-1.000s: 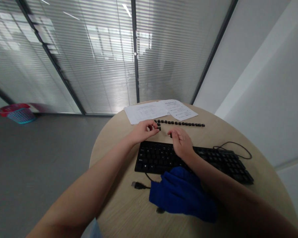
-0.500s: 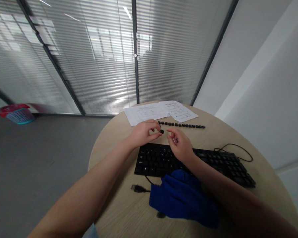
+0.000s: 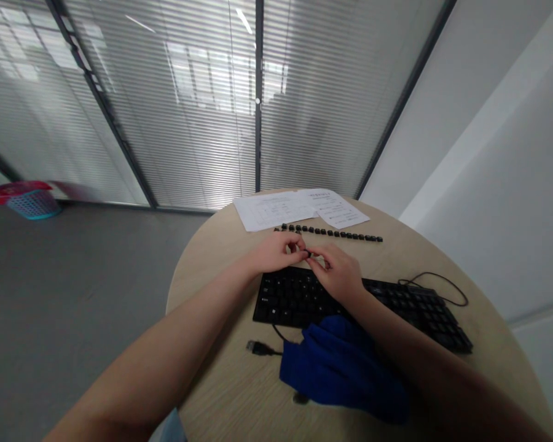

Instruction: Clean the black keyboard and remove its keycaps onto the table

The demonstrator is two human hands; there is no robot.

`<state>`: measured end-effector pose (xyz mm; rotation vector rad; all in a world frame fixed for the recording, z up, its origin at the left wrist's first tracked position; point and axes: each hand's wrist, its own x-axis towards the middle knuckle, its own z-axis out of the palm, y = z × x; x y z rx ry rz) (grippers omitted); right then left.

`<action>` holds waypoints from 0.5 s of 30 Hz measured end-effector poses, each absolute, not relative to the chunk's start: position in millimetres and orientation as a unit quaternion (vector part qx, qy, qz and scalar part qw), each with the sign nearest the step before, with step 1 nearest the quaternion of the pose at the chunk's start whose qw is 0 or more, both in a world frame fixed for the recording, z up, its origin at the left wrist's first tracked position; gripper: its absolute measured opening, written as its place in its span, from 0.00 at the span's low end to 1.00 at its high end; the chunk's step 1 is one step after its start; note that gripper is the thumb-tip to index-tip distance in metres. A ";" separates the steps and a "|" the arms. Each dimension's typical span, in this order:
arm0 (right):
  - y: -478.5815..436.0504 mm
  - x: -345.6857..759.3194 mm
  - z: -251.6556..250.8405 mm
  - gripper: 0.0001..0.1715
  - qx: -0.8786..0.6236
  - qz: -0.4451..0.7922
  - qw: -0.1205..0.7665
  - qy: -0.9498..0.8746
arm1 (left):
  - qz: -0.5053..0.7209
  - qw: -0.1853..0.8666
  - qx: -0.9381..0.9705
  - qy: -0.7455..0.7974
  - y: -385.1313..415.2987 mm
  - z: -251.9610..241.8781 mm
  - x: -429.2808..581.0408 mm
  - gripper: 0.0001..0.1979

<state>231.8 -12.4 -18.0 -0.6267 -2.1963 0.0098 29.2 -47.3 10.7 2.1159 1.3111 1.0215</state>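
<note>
Nearest: blue cloth [image 3: 341, 371] bunched at the table's [image 3: 230, 393] near edge, under the right forearm, up against the keyboard's near edge. Small dark item [image 3: 300, 398] pokes out from under its near side; can't tell what. USB plug [image 3: 260, 348] just left of the cloth, metal end pointing to the table's left edge.

Next: black keyboard [image 3: 290, 298] lying across the table, right end angled down toward the table's right edge. Right forearm crosses it.

Both hands just past the keyboard's far edge, near its left end. Left hand [image 3: 276, 253]: thumb and index clamped on one keycap [image 3: 308, 253], off the table. Right hand [image 3: 340, 271]: thumb and index pinched on the same cap from the right. Cap face too small to read.

Loop of cable [image 3: 442, 279] near the table's right edge, behind the keyboard.

Beyond the hands: row of keycaps [image 3: 343, 234], spaced out, roughly parallel to the table's far edge. A few more at its left end, partly hidden by the left hand. Behind them, overlapping printed sheets [image 3: 276, 210] at the far edge; text unreadable.
</note>
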 end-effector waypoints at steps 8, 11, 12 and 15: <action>-13.8 231.9 -19.7 0.11 -0.334 0.027 0.348 -0.876 | 0.211 0.192 0.780 0.557 -46.5 15.7 -3.3 0.10; -17.7 234.4 -11.7 0.12 -0.343 0.021 0.328 -0.880 | 0.164 0.209 0.780 0.566 -46.1 13.6 -10.2 0.09; -19.7 235.9 -7.1 0.12 -0.341 0.017 0.330 -0.880 | 0.153 0.214 0.781 0.567 -45.9 12.7 -11.2 0.09; -23.1 239.2 8.7 0.14 -0.343 0.009 0.351 -0.871 | 0.119 0.233 0.784 0.563 -44.6 9.7 -13.4 0.10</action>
